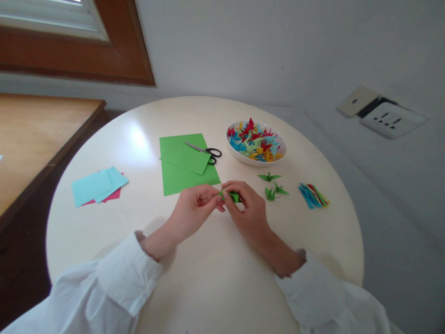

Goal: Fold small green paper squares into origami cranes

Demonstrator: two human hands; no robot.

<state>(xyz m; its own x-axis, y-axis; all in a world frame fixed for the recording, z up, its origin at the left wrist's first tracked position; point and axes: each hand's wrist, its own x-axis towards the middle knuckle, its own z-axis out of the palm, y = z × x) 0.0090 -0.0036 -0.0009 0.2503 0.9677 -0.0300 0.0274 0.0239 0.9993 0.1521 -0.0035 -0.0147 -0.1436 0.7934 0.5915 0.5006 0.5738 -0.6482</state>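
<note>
Between my two hands, over the middle of the round table, is a small green origami crane [235,197], partly covered by my fingers. My left hand [195,202] pinches its left end between thumb and fingers. Curled around the right part of it, my right hand [247,208] grips with thumb and fingertips. Just right of my right hand, several finished green paper cranes [270,194] lie on the table. Behind my left hand are green paper sheets [174,178], a smaller one over a larger one, with black-handled scissors [200,148] resting on top.
A white bowl [255,162] full of colourful paper cranes stands at the back right. Folded paper strips [313,196] lie at the right. Light blue and pink papers [93,186] lie at the left. The white round table [215,278] is near a wall with a socket [392,118].
</note>
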